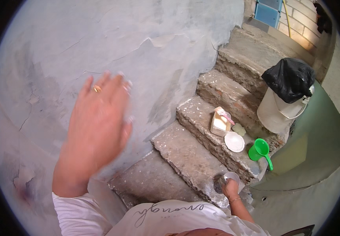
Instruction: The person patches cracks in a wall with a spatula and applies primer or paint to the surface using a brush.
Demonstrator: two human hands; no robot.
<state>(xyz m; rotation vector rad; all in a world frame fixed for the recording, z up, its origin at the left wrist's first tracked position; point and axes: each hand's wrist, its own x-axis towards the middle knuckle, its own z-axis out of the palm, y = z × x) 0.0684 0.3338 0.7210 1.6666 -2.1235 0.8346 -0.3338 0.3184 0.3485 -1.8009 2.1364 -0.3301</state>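
My left hand (96, 124), with a gold ring and white-smeared fingertips, is raised at the pale, cracked wall (158, 39), slightly blurred, its fingers extended. Whether it touches the plaster I cannot tell. At lower right, my right hand (231, 190) grips a pale translucent container (234, 176) low over a concrete step (179, 155); its contents are unclear. On the step above stand an open cream tub (219, 125) with pink-stained wrapping, a round white lid (234, 141), a pale green lump (239, 129) and a green plastic dipper (259, 148).
A white bucket (274, 114) topped with a black plastic bag (288, 78) stands on the steps at right. A curved green surface (315, 141) borders the stairs. At the top are blue panels (268, 11), a yellow hose (287, 23) and a brick surface (303, 23).
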